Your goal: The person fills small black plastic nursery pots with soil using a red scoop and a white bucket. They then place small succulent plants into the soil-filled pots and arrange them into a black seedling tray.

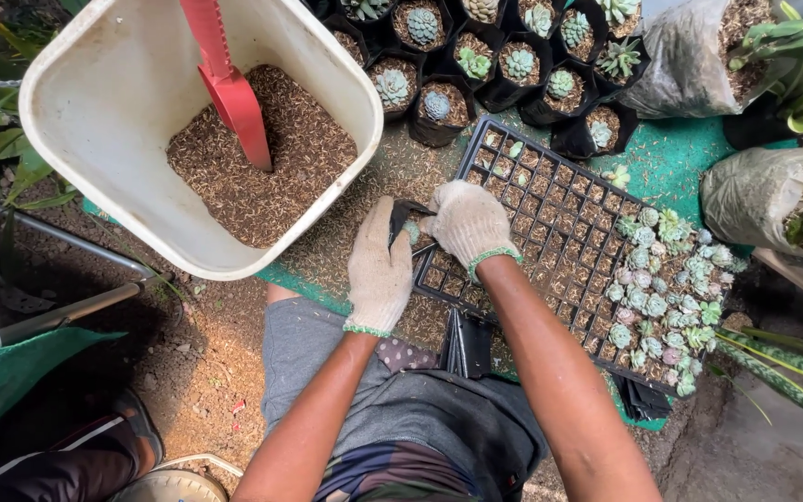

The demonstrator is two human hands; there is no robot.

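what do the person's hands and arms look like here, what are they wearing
Both the left hand and the right hand wear off-white knitted work gloves, soiled, with a green-edged cuff at the wrist. The forearms are bare, with no sleeves, watch or bands showing.

Soft outdoor daylight, sharp at the centre, bent at the edges.

Even, diffuse light falls from above; the white bucket (113, 121) is the brightest surface, close to glare along its rim, while the ground at lower left sinks into deep shadow. Shadows under the gloved hands are faint and short. The seedling tray (550, 214) and its succulents (666, 288) are crisp. Wide-angle distortion curves the frame's corners, and the leaves at the far right and left edges look slightly soft.
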